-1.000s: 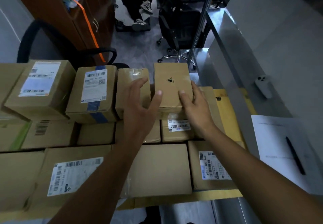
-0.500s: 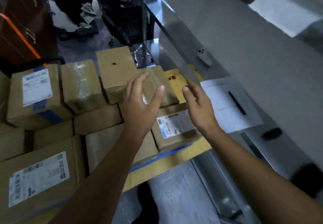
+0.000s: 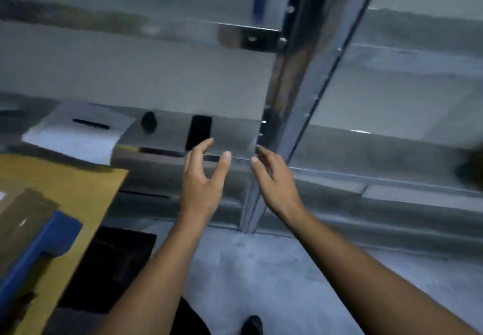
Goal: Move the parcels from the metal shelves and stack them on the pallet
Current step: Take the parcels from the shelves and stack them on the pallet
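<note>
1. Hovering side by side in front of the shelf (image 3: 235,133), both hands are empty and touch nothing.
2. The left hand (image 3: 202,180) is spread wide, with the fingers nearly straight and the thumb splayed out toward the other hand.
3. The right hand (image 3: 275,180) is loosely open with the fingers slightly bent. Its thumb tip is near the left thumb but apart from it.
4. One parcel (image 3: 23,212) shows at the lower left edge, lying on a yellow board (image 3: 86,191) well apart from both hands. Blue tape (image 3: 44,251) runs along its side.
5. A black phone (image 3: 199,132) lies flat on the shelf, just beyond the left fingertips. A small dark object (image 3: 149,123) sits beside it, too blurred to name.
6. Further left on the shelf is a white sheet (image 3: 73,138) with a pen (image 3: 90,124) lying on it.
7. A metal post (image 3: 300,105) rises behind the right hand.
8. Writing — motion blur leaves any print on the parcel and the sheet unreadable.
9. Below the arms are the grey floor (image 3: 261,269) and a dark shoe (image 3: 252,324).
</note>
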### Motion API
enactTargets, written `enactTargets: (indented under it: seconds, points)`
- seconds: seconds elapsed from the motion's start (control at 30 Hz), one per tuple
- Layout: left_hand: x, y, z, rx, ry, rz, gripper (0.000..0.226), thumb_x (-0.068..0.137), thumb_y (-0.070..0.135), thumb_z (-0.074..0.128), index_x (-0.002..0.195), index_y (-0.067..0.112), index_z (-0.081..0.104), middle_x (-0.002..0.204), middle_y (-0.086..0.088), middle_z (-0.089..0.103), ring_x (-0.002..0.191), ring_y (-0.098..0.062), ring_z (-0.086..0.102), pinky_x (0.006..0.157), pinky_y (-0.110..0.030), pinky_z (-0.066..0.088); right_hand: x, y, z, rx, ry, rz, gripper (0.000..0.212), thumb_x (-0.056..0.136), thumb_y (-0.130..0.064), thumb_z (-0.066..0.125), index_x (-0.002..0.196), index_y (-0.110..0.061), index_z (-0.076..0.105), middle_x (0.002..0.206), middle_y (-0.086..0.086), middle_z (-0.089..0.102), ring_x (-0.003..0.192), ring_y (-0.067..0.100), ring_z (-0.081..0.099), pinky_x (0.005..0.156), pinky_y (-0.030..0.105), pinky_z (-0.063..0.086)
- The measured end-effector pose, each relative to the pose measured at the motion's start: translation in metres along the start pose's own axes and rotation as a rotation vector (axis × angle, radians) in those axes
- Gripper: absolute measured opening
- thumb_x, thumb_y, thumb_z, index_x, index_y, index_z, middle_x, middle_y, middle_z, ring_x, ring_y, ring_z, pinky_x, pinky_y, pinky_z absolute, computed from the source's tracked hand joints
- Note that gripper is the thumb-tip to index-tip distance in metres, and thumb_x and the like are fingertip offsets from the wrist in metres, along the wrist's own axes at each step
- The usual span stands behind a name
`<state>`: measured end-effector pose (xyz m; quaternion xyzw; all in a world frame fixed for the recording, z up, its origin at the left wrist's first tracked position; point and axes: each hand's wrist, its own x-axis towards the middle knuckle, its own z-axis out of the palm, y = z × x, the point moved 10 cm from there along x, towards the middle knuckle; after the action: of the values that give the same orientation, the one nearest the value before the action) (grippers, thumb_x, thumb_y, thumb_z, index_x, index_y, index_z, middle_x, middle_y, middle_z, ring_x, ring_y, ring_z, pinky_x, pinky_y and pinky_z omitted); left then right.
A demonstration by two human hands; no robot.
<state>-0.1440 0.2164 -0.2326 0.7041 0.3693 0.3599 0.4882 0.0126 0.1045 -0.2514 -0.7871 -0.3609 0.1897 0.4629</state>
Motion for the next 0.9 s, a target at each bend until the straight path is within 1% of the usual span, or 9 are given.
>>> enactTargets:
  seconds: [0.07,0.13,0.2,0.33,0.43,0.5,0.67,0.77,0.9]
  points:
    - [-0.016,0.019,0.074,-0.018,-0.128,0.025,0.057,0.084,0.071,0.056,0.134,0.044,0.054,0.145,0.014,0.052,0.124,0.020,0.044,0.102,-0.013,0.035,-0.019,0.037,-0.069,-0.007,0.114,0.066,0.059,0.106,-0.048,0.051,0.155,-0.016,0.047,0.155,0.001,0.050,0.141,0.012,0.046,0.116,0.029,0.037]
    - [-0.031,0.040,0.135,-0.016,-0.231,0.060,0.059,0.084,0.070,0.056,0.135,0.040,0.055,0.142,0.013,0.053,0.120,0.017,0.048,0.097,-0.003,0.033,-0.038,0.069,-0.130,-0.009,0.214,0.128,0.058,0.106,-0.047,0.051,0.155,-0.016,0.047,0.154,0.000,0.049,0.141,0.011,0.046,0.110,0.024,0.037]
    - [-0.045,0.055,0.189,-0.008,-0.324,0.091,0.056,0.088,0.064,0.061,0.136,0.035,0.057,0.140,0.012,0.054,0.123,0.007,0.050,0.099,-0.005,0.034,-0.057,0.098,-0.183,-0.004,0.320,0.182,0.057,0.106,-0.047,0.051,0.155,-0.016,0.047,0.154,0.000,0.049,0.143,0.012,0.044,0.108,0.021,0.035]
    - [-0.069,0.073,0.288,-0.003,-0.493,0.106,0.044,0.093,0.058,0.063,0.134,0.044,0.055,0.140,0.017,0.052,0.129,0.003,0.048,0.099,-0.010,0.032,-0.097,0.154,-0.265,0.025,0.488,0.283,0.058,0.106,-0.050,0.050,0.155,-0.019,0.046,0.158,0.001,0.045,0.146,0.014,0.041,0.119,0.033,0.034]
    - [-0.083,0.085,0.357,-0.018,-0.595,0.119,0.046,0.093,0.058,0.064,0.135,0.041,0.055,0.138,0.018,0.052,0.127,0.004,0.047,0.098,-0.009,0.033,-0.119,0.194,-0.314,0.033,0.583,0.363,0.059,0.106,-0.052,0.049,0.157,-0.023,0.044,0.158,-0.004,0.044,0.143,0.007,0.040,0.113,0.026,0.033]
    - [-0.089,0.089,0.403,-0.025,-0.663,0.112,0.044,0.097,0.051,0.065,0.138,0.037,0.056,0.139,0.016,0.051,0.126,0.004,0.046,0.095,-0.003,0.031,-0.126,0.220,-0.344,0.027,0.634,0.411,0.060,0.105,-0.054,0.049,0.157,-0.024,0.043,0.158,-0.006,0.044,0.144,0.008,0.041,0.110,0.024,0.034]
    - [-0.092,0.094,0.511,-0.064,-0.773,0.076,0.042,0.093,0.056,0.065,0.132,0.041,0.057,0.141,0.013,0.056,0.126,0.003,0.049,0.093,-0.002,0.031,-0.127,0.272,-0.418,-0.007,0.735,0.510,0.058,0.105,-0.054,0.048,0.156,-0.027,0.043,0.158,-0.007,0.043,0.143,0.007,0.041,0.105,0.019,0.032]
    - [-0.091,0.105,0.569,-0.062,-0.834,0.054,0.035,0.097,0.049,0.066,0.130,0.043,0.055,0.142,0.013,0.055,0.126,0.001,0.048,0.086,0.005,0.028,-0.121,0.298,-0.460,-0.015,0.768,0.573,0.059,0.105,-0.054,0.048,0.157,-0.027,0.043,0.159,-0.007,0.043,0.144,0.008,0.041,0.107,0.022,0.033]
    - [-0.084,0.123,0.637,-0.062,-0.907,0.068,0.044,0.097,0.048,0.064,0.138,0.034,0.055,0.144,0.012,0.052,0.123,0.005,0.045,0.084,0.005,0.029,-0.109,0.325,-0.514,-0.036,0.819,0.621,0.060,0.105,-0.053,0.049,0.158,-0.024,0.042,0.160,-0.006,0.043,0.145,0.010,0.041,0.108,0.023,0.032]
